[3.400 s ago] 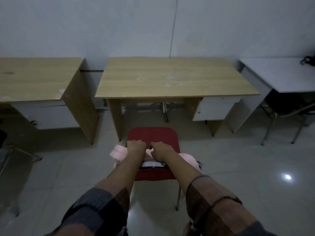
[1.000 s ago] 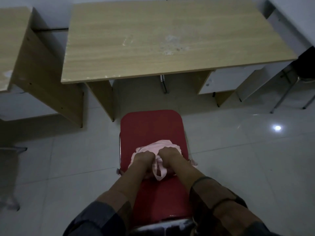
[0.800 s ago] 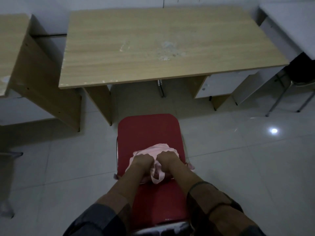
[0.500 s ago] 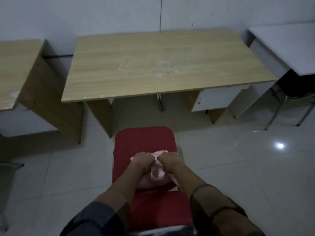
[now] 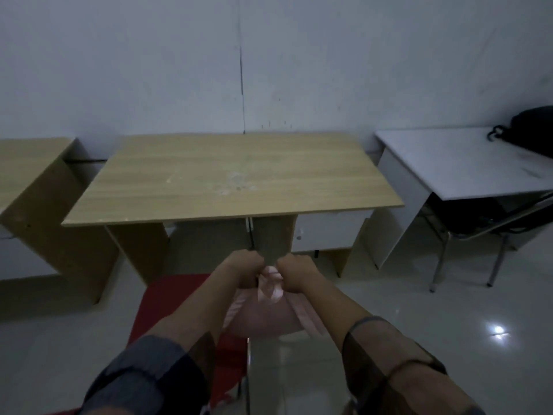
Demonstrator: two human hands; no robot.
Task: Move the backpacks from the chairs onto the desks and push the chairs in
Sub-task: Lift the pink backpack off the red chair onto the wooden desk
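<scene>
Three desks (image 5: 233, 178) (two wooden), two chairs (image 5: 167, 307), two backpacks (image 5: 260, 319), two hands (image 5: 244, 268).

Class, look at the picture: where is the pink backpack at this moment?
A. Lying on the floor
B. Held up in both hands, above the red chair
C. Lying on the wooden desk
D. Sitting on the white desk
B: both the left hand and the right hand grip the top of the pink backpack, which hangs above the red chair, short of the wooden desk.

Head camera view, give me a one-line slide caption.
Both hands, left and right, hold a pink backpack above a red chair, facing a wooden desk.
</scene>
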